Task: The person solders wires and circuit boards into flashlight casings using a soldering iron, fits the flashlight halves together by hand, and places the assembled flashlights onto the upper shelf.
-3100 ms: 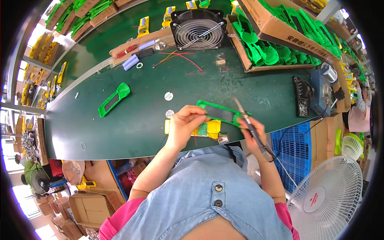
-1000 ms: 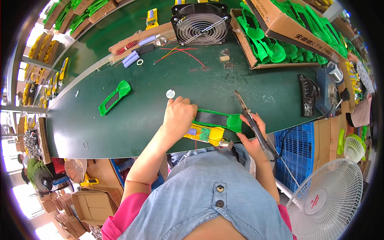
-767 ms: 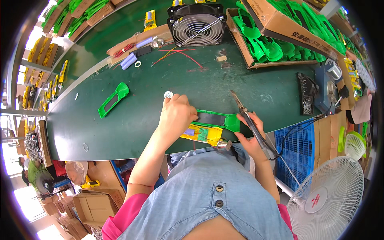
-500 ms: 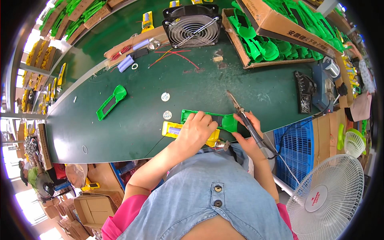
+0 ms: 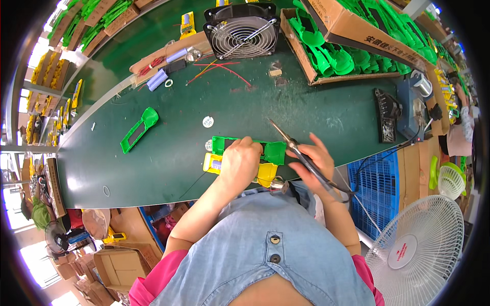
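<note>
My left hand (image 5: 240,162) is closed over a green plastic housing half (image 5: 275,152) near the table's front edge, its fingertips hidden in the shell. Just below, partly under that hand, lies a yellow housing half (image 5: 266,174) with a purple cylindrical cell (image 5: 216,164) and a metal lamp cup (image 5: 278,186) at its right end. A soldering iron (image 5: 305,159) rests in my right hand (image 5: 317,162), its tip pointing up and left above the table. The thumb and index finger of that hand are spread, apart from the green shell.
Another green housing half (image 5: 139,130) lies at the left. At the back stand a black fan (image 5: 241,31) and a carton of green shells (image 5: 352,80). Loose wires (image 5: 224,66) lie before the fan. A soldering station (image 5: 414,109) and black stand (image 5: 386,116) sit at the right.
The green housing half has slid left with my left hand, partly covering a round white sticker. My right hand has come off its right end, and the iron's tip has shifted left.
</note>
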A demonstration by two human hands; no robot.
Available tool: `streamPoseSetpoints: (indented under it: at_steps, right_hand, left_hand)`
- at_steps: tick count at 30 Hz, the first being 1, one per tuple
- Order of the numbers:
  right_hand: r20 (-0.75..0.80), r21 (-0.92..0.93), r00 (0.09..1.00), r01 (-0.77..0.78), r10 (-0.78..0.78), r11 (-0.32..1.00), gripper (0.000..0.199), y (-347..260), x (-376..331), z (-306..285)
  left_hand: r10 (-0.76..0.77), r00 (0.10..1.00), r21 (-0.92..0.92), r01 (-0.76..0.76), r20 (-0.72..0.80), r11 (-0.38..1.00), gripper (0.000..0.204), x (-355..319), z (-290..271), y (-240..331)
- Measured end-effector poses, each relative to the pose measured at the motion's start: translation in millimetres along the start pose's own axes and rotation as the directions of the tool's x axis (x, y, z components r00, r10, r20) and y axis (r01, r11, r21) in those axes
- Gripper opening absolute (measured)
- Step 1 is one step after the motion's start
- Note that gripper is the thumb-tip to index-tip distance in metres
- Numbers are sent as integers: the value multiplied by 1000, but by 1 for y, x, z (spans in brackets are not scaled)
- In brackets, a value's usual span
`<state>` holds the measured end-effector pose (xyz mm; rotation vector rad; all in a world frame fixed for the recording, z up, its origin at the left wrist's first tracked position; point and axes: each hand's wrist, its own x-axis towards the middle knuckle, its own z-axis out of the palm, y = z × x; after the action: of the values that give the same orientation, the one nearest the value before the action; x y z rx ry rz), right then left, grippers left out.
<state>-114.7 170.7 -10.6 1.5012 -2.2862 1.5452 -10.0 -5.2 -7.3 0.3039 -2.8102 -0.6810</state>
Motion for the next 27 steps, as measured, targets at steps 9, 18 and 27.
streamPoseSetpoints:
  at_steps: [9,18,27]
  right_hand:
    - [-110,669,822,-355,559,653,21,5,-15,-11]
    - [31,685,787,-466,616,560,19,19,-18,6]
    - [-4,625,821,-443,571,642,20,15,-19,7]
  left_hand:
    - [-32,992,-61,40,119,997,5,10,-11,-1]
    - [-14,990,-7,16,143,1000,5,12,-11,0]
    - [-14,988,18,12,152,1000,4,14,-9,-2]
